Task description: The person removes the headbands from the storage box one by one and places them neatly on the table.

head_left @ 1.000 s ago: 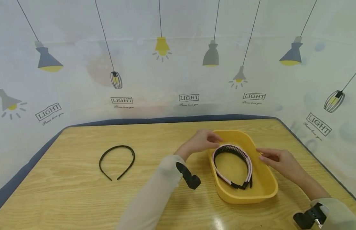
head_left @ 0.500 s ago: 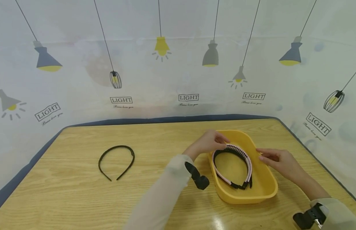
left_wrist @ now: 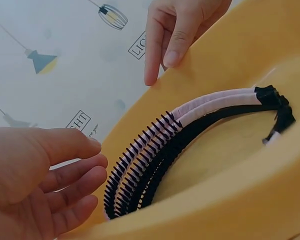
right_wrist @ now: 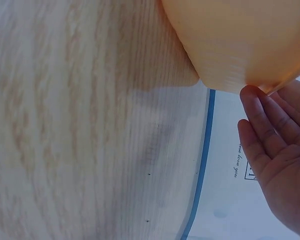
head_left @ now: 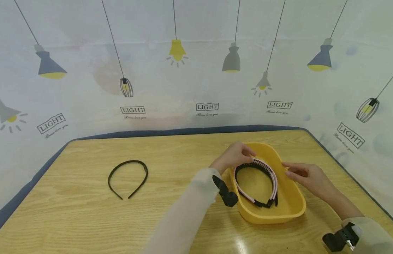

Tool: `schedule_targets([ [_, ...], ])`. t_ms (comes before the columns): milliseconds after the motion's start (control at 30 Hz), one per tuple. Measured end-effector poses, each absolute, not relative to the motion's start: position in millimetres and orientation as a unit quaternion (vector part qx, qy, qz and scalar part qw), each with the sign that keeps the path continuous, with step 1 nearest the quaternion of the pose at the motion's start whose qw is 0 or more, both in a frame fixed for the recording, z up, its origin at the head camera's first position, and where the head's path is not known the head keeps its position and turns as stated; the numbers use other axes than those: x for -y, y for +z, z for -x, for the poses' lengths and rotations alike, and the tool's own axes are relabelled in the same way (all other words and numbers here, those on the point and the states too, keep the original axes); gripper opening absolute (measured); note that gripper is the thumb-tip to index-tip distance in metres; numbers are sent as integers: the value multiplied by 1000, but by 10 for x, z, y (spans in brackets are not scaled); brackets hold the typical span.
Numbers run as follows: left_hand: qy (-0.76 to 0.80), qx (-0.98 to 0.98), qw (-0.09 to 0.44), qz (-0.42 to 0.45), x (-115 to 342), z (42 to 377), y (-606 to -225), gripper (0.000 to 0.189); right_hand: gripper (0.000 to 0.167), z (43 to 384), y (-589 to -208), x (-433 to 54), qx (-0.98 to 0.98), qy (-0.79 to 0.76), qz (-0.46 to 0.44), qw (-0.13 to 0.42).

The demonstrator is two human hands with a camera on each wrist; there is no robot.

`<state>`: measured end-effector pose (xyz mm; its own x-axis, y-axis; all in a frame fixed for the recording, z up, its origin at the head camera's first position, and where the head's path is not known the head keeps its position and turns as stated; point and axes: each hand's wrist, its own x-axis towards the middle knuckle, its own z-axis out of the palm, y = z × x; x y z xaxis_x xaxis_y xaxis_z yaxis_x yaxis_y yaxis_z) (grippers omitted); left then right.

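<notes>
While the left hand (head_left: 235, 156) is hovering at 11 o'clock, fingers loosely parted, beside headbands (head_left: 274, 183) in the basket (head_left: 263, 219), the right hand (head_left: 311, 177), its pinch indiscernible, should be steadying the rim (head_left: 296, 187) at 2 o'clock.

The head view looks forward and down across the surface (head_left: 82, 218); both close wrist views share the yellow tray (head_left: 288, 192) at its four o'clock, the left facing inside, the right outside.
</notes>
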<state>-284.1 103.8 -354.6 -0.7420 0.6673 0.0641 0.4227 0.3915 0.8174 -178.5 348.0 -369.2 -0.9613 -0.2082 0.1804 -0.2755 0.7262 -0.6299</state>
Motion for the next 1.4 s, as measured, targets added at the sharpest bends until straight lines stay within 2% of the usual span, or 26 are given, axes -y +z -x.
schedule_targets([
  [300,454,-833,124,-291,-1080,2854,-3575,22,39,1787,-3704,-3476,928,345,-128,51],
  [667,427,-846,122,-296,-1086,2887,-3543,23,38,1786,-3685,-3460,931,334,-131,65],
  [1100,365,-869,143,-300,-1170,2933,-3559,22,38,1768,-3665,-3482,930,340,-129,57],
  [1400,347,-879,138,-298,-1172,2903,-3538,29,38,1775,-3669,-3487,929,344,-127,54],
])
